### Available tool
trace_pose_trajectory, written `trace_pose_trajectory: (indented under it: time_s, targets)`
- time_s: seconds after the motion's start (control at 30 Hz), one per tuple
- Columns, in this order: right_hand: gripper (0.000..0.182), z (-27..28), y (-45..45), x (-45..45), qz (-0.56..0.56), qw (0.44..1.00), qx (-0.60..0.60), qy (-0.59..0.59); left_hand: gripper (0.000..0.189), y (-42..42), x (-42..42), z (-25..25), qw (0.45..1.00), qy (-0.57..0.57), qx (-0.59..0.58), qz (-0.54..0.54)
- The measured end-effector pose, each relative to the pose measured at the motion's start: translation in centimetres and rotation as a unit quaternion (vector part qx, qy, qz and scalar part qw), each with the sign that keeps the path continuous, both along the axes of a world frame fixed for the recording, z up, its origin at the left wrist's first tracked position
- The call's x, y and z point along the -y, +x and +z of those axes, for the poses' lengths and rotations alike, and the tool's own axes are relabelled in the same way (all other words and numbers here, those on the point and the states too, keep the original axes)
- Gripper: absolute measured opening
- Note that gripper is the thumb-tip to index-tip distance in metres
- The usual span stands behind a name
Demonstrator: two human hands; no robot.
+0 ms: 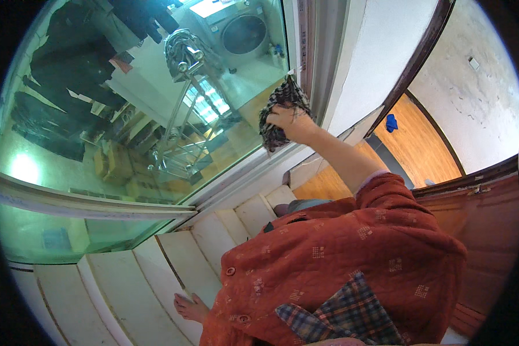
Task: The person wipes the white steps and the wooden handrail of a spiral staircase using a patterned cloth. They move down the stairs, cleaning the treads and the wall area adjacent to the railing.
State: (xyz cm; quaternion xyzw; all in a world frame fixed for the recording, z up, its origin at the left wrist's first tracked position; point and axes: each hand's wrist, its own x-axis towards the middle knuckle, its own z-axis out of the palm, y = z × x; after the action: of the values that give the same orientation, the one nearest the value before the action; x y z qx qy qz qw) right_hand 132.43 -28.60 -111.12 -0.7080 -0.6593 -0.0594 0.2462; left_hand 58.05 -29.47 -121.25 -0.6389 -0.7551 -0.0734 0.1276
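Note:
My right hand [292, 123] is closed around a crumpled black-and-grey patterned cloth [285, 93]. The cloth lies at the right edge of a large greenish glass pane [238, 86], by its pale frame [315, 56]; whether it presses on the glass cannot be told. Lower left, my left hand [191, 308] shows beyond the red quilted jacket [328, 255], fingers apart and holding nothing, at the white tiled steps [155, 277]. The jacket sleeve hides its wrist.
Behind the glass are a washing machine [242, 34], a metal rack [177, 116] and hanging dark clothes [73, 65]. A window rail [91, 205] crosses the lower left. At right are a dark-framed doorway, wooden floor [419, 134], a blue cloth [391, 123] and a reddish-brown door [480, 242].

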Motion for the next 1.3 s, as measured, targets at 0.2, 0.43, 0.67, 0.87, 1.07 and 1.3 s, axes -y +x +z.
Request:
trace_pose_trajectory:
  time_s: [0.2, 0.43, 0.67, 0.87, 1.07, 1.3]
  targets:
    - [0.042, 7.1, 0.1, 2.7, 0.009, 0.991, -0.043, 0.124, 0.075, 1.2, -0.6, 2.0, 0.998, -0.057, 0.019, 0.016]
    - [0.052, 1.0, -0.9, 1.9, 0.029, 0.968, -0.240, 0.064, 0.073, 2.1, 0.0, 2.7, 0.999, -0.042, 0.023, 0.010]
    - [0.043, -2.3, -1.0, 8.2, -0.213, 0.632, -0.712, 0.218, 0.071, 1.6, -0.1, 2.5, 0.998, -0.056, -0.001, 0.020]
    - [0.041, 4.3, 0.7, 5.6, -0.247, 0.875, -0.290, 0.300, 0.072, 1.7, -0.1, 2.7, 0.999, -0.047, -0.016, 0.011]
    - [0.060, 2.0, 2.2, 1.4, -0.341, 0.914, -0.050, 0.213, 0.072, 3.0, -0.4, 3.2, 0.997, -0.069, 0.005, 0.030]
    - [0.057, -7.7, 1.8, 1.7, -0.417, 0.891, -0.169, -0.060, 0.072, 3.3, -0.6, 4.2, 0.998, -0.058, 0.025, -0.019]
